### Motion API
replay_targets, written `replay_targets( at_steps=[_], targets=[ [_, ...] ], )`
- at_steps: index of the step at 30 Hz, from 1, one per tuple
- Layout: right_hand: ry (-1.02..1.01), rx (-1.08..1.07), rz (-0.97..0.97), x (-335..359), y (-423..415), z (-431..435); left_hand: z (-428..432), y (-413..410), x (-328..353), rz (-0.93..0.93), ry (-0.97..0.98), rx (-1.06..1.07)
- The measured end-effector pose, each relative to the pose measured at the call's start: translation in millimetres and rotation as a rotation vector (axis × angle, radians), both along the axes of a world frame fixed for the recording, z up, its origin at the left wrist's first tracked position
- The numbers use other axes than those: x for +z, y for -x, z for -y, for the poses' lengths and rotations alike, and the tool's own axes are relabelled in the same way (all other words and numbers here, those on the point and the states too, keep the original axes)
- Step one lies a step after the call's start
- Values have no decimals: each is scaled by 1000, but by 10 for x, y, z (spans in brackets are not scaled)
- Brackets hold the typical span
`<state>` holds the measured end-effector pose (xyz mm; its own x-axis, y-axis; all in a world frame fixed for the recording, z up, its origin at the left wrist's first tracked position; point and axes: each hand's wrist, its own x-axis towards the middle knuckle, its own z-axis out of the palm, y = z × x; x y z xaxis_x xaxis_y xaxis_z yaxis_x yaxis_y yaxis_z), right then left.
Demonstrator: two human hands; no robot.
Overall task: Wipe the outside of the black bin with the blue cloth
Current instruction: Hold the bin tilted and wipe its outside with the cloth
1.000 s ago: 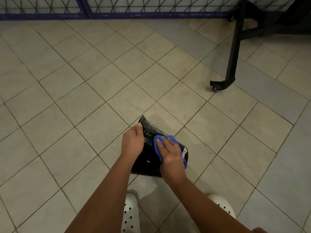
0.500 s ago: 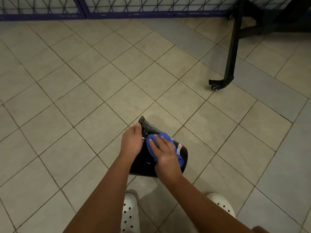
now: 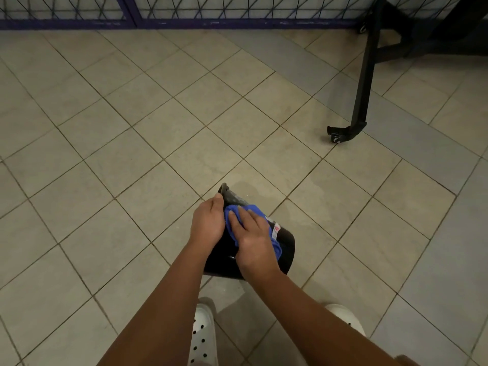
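Low at centre, above the tiled floor (image 3: 111,159), the left hand (image 3: 207,223) holds the tilted black bin (image 3: 224,257), its grip seemingly curled round the rim. Beside it, the right hand (image 3: 252,241) presses the blue cloth (image 3: 254,210) against the bin's outside, fingers flat. Far right stands a black wheeled leg (image 3: 361,101).

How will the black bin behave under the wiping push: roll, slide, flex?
Probably apt to roll: the black bin is tipped over with rounded sides, and the left hand grips its rim. Its glossy surface looks slippery under the blue cloth that the right hand presses. Likely light: one hand holds it tilted.
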<state>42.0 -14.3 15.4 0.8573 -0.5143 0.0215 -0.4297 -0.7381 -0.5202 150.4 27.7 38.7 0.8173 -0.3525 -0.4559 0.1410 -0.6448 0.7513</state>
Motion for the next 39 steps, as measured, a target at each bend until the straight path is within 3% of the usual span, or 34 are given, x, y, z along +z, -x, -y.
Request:
replay_targets(
  at_steps=[3,8,15,22,28,33,39],
  targets=[
    [-47,-5,22,47,-188,142,8,15,21,21,8,-5],
    [-53,-133,-272,75,-135,274,41,43,21,18,-8,-29],
    [11,-71,-143,133,-273,126,36,60,42,33,4,-25],
    [4,-147,-335,187,-265,289,62,106,20,69,29,-54],
    [57,-86,-190,289,-392,206,56,48,64,90,80,-32],
    [35,-92,-195,251,-451,344,44,79,112,100,121,-43],
    [-4,-163,52,155,-244,253,131,-20,319,-265,186,15]
  ],
)
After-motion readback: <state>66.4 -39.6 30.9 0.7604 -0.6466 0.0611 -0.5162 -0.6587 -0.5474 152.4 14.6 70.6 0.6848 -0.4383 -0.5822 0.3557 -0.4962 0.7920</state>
